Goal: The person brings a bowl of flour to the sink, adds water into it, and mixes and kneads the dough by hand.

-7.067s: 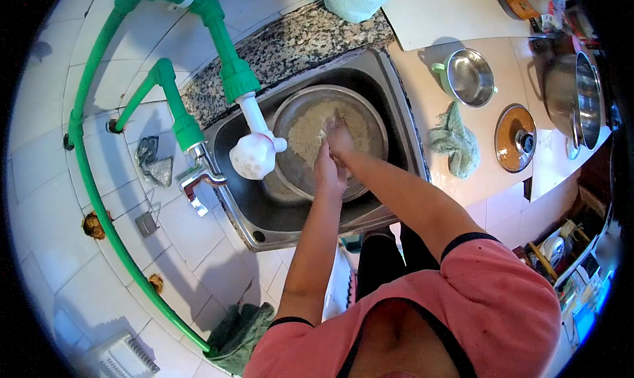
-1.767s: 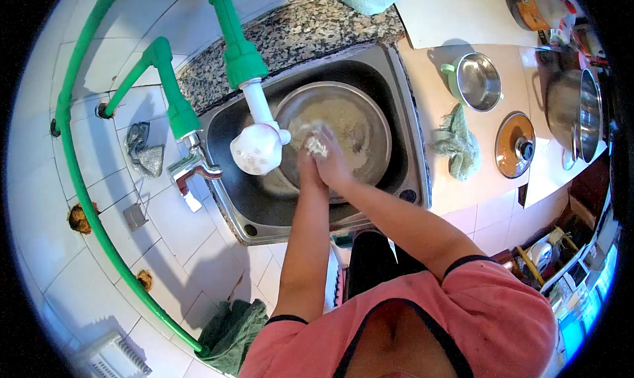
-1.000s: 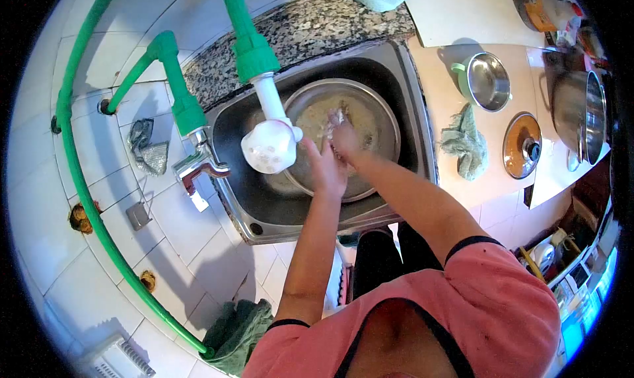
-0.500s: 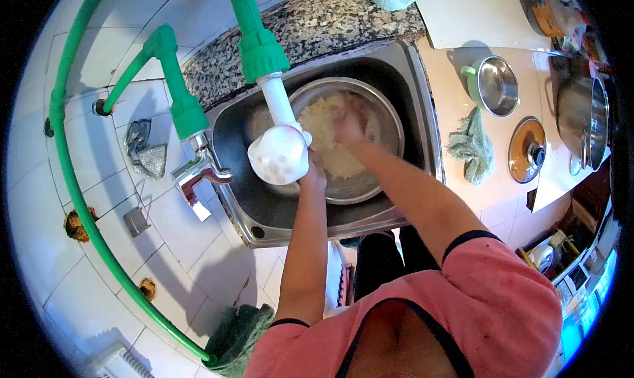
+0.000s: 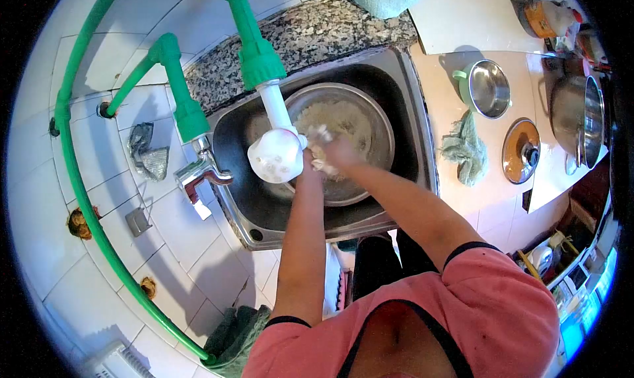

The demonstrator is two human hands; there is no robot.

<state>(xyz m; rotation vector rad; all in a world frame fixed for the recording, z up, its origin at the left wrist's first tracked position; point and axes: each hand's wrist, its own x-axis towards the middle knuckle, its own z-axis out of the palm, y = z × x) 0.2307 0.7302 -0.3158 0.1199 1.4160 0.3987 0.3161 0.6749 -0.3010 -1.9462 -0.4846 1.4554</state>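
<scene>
A wide metal bowl sits in the sink, holding cloudy water and pale grains that look like rice. My right hand is over the bowl's near left part, its fingers smeared by motion, with pale clumps of grain around them. Close beside it, my left hand is at the bowl's left side. The white tap head covers part of that hand, so its fingers are hidden. Whether the two hands touch, I cannot tell.
The metal sink surrounds the bowl. Green pipes and a chrome tap are at the left. On the right counter are a green-handled pot, a cloth, a glass lid and a large pot.
My right hand has come left and nearer to me, from the bowl's middle towards my left hand. Pale clumps now show around its fingers. The view has shifted slightly.
</scene>
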